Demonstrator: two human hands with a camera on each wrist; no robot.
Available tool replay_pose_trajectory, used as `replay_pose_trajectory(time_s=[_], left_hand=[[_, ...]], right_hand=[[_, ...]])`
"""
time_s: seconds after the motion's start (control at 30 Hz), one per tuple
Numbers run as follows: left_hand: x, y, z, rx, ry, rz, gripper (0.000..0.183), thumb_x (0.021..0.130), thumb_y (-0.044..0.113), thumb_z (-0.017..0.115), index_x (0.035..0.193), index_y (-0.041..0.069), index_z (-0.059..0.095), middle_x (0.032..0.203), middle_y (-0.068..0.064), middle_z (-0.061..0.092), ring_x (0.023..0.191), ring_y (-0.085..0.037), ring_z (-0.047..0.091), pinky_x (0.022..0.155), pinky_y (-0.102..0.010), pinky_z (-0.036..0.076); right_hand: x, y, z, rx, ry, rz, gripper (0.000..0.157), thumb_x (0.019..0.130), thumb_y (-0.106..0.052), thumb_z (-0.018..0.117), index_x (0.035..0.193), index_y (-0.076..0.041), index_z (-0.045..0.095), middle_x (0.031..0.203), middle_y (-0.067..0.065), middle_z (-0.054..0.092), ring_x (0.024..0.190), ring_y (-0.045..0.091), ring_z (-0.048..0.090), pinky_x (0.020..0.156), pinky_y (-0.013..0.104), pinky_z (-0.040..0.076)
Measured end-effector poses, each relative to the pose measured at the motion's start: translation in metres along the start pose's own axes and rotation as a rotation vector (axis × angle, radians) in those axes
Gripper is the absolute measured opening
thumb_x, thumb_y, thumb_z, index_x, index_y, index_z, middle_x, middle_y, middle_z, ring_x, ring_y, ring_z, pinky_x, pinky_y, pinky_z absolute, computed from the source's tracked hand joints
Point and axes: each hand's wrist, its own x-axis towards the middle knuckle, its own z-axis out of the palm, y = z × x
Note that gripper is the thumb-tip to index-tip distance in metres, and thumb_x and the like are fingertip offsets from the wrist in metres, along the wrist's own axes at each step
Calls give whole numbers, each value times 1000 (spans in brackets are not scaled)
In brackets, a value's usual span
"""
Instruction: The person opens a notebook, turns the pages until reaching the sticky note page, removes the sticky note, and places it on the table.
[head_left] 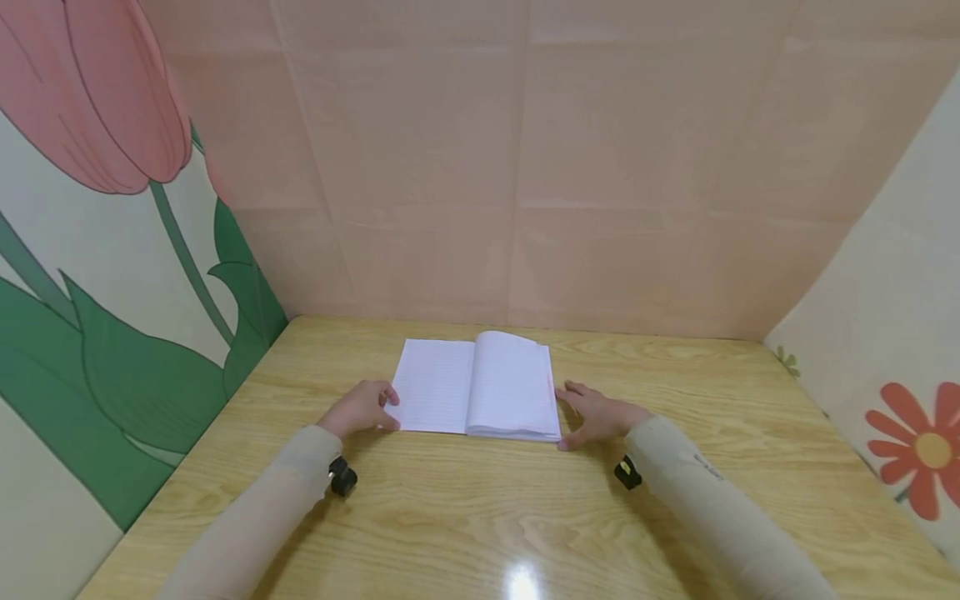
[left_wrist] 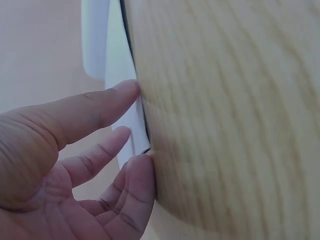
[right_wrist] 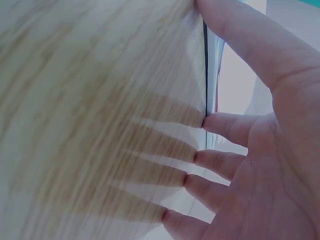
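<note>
An open notebook (head_left: 437,385) with white lined pages lies flat on the wooden table (head_left: 480,517); a bowed stack of leaves covers its right half. At the notebook's left edge is my left hand (head_left: 366,407), thumb by the near corner and fingers bent loosely along the side. The left wrist view shows a gap between thumb (left_wrist: 107,107) and fingers, with the page edge beside them. My right hand (head_left: 600,414) is spread at the opposite edge, its thumb at the near right corner. In the right wrist view its fingertips (right_wrist: 212,122) touch the tabletop along the notebook's side.
A plain pinkish-beige cloth wall (head_left: 517,167) stands behind the table. Printed panels flank it, a tulip (head_left: 97,92) on the left and a red flower (head_left: 932,450) on the right. Small black wrist cameras hang below both sleeves.
</note>
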Motion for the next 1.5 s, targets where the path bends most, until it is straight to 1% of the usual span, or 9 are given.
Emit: replay_pose_trajectory(time_s=[0.17,0.3,0.47,0.7,0.83,1.0,1.13,1.33,1.5], left_hand=[[-3,2,-7,-6,-18,14,36,76,15,81,105,6,63,103,-12,59,83,-22,53,79,-36,44],[-6,6,-15,-41,1,27,37,80,18,79,110,5,62,107,-12,61,91,-24,56,83,-40,46],[-7,25,-28,-135,42,48,39,85,26,74,117,9,61,115,-13,60,101,-26,57,88,-42,47],[-11,67,-36,-250,77,256,33,89,24,70,117,9,61,116,-14,62,106,-28,59,92,-44,47],[-9,91,-34,-355,79,329,31,89,20,69,116,7,62,113,-12,63,104,-26,61,92,-41,47],[-5,121,-24,-490,33,390,29,89,15,69,115,5,62,111,-11,63,100,-23,62,92,-37,49],[-1,137,-9,-532,2,420,28,88,12,70,114,5,63,109,-10,64,97,-21,62,90,-34,50],[7,149,23,-479,-47,461,24,87,11,72,109,5,66,102,-9,65,89,-16,62,80,-26,50],[13,153,48,-427,-111,451,21,86,12,73,105,7,67,96,-5,65,87,-13,60,75,-23,48]], right_hand=[[0,-1,0,-1,-3,1,103,78,-43,78,152,-1,20,158,28,7,144,48,8,111,66,15],[-1,-3,0,6,-9,7,103,78,-42,78,152,-1,20,158,28,7,144,48,7,111,66,14],[-2,-4,0,10,-11,-1,102,79,-41,78,152,0,20,158,28,6,144,48,7,111,66,15],[-3,-5,-1,9,-16,-9,102,79,-41,78,152,1,20,157,29,7,143,49,7,110,67,15],[-2,-5,-1,-6,-16,-6,102,79,-42,78,152,0,20,157,29,7,143,49,8,110,66,16],[1,-3,-2,-18,-18,0,102,80,-42,77,153,-2,19,158,27,7,144,48,8,111,65,17],[2,-4,-2,-17,-29,-11,102,80,-43,77,153,-1,19,158,28,6,144,49,8,111,65,17],[2,-5,-1,-25,-20,-14,102,79,-41,78,151,2,21,156,31,8,142,51,10,110,66,17],[2,-4,-2,-36,-8,-6,101,79,-42,78,151,2,22,156,31,9,142,51,12,110,66,17]])
